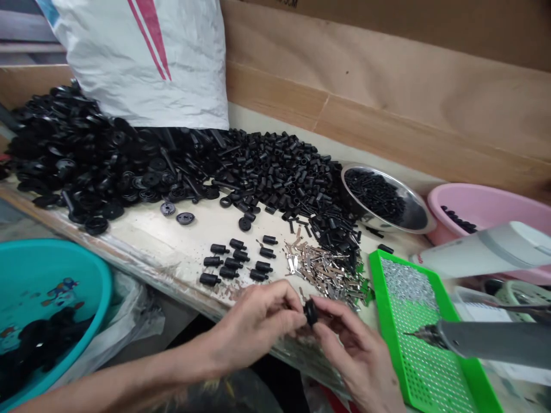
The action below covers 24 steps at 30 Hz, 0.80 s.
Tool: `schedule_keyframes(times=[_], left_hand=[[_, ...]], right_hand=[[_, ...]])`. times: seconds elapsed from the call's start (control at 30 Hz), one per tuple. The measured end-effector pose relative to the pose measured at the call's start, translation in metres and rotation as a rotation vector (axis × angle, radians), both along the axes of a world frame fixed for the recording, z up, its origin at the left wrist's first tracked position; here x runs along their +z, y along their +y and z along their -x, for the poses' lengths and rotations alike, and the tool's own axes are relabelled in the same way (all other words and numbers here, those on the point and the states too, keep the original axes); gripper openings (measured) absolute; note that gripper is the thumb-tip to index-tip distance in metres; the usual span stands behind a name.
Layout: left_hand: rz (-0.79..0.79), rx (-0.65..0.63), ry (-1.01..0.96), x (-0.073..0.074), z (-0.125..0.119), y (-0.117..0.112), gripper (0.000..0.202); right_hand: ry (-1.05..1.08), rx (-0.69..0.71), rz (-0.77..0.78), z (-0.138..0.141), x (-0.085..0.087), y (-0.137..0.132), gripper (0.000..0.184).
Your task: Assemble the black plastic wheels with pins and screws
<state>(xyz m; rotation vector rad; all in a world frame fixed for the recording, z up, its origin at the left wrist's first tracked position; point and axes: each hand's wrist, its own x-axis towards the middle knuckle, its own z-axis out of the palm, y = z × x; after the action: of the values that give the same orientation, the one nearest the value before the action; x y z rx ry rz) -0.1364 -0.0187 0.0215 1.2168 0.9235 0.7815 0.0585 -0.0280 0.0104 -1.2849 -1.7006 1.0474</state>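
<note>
**Q:** State of the hands?

**A:** The left hand (pixel 253 327) and right hand (pixel 357 355) meet at six o'clock, over the near edge of the tabletop (pixel 142 238). The fingers (pixel 286 301) of both hands are clenched, pinching one small black plug (pixel 310 312) between them.

**Q:** What lies closest on either side?

**A:** At three o'clock is a green perforated tray (pixel 413 344), with a patch of tiny silver pieces (pixel 408 284) at its far end. A gray pointed tool (pixel 495 341) lies across the view above the tray; contact between them cannot be confirmed. At nine o'clock, a teal basin (pixel 51 269) holds black parts (pixel 38 344).

**Q:** And on the tabletop ahead?

**A:** A heap of silver metal pins (pixel 322 275) sits at twelve o'clock, just beyond the hands. Rows of short black plugs (pixel 232 261) lie at eleven o'clock, beside that heap. Farther on, a mound of black tubes (pixel 279 172) runs into a mound of black discs (pixel 86 166) at ten o'clock.

**Q:** Farthest items?

**A:** A steel bowl (pixel 387 172) of black pieces stands at one o'clock, and a pink basin (pixel 486 201) at two o'clock. A white woven sack (pixel 142 63) stands at eleven o'clock, behind the discs, and brown cardboard (pixel 387 97) lines the back.
</note>
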Motion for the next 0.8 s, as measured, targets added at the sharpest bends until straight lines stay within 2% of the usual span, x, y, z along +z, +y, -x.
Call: schedule_keyframes(times=[0.07, 0.1, 0.17, 0.27, 0.33, 0.4, 0.47, 0.57, 0.63, 0.7, 0.8], left_hand=[[0.169, -0.082, -0.108, 0.004, 0.002, 0.006, 0.014], [0.182, -0.095, -0.113, 0.004, 0.003, 0.008, 0.021], [0.049, -0.05, 0.0, 0.003, 0.001, 0.006, 0.033], [-0.28, 0.078, 0.235, -0.003, -0.005, 0.0, 0.047], [-0.313, 0.113, 0.299, -0.008, -0.009, -0.002, 0.06], [-0.18, 0.101, 0.279, -0.012, -0.01, 0.001, 0.067], [-0.007, 0.065, 0.165, -0.014, -0.009, 0.006, 0.065], [0.226, 0.014, -0.112, -0.009, -0.006, 0.012, 0.05], [0.35, -0.002, -0.227, -0.004, -0.002, 0.015, 0.038], [0.439, -0.016, -0.229, -0.001, 0.002, 0.016, 0.029], [0.513, -0.043, -0.167, -0.004, 0.005, 0.013, 0.023]], right_hand=[[-0.069, 0.054, -0.128, -0.001, 0.001, 0.0, 0.026], [-0.097, 0.075, -0.157, -0.001, 0.0, 0.0, 0.027], [-0.137, 0.065, -0.154, -0.001, -0.003, 0.0, 0.027], [-0.155, 0.031, -0.133, 0.001, -0.01, -0.001, 0.025], [-0.153, 0.036, -0.145, 0.003, -0.012, 0.0, 0.026], [-0.147, 0.045, -0.154, 0.004, -0.011, 0.001, 0.029], [-0.134, 0.049, -0.16, 0.005, -0.008, 0.002, 0.029], [-0.111, 0.067, -0.168, 0.003, -0.005, 0.004, 0.03], [-0.097, 0.084, -0.15, 0.0, -0.006, 0.005, 0.03], [-0.066, 0.09, -0.113, -0.004, -0.008, 0.005, 0.031], [-0.015, 0.087, -0.062, -0.006, -0.013, 0.005, 0.029]])
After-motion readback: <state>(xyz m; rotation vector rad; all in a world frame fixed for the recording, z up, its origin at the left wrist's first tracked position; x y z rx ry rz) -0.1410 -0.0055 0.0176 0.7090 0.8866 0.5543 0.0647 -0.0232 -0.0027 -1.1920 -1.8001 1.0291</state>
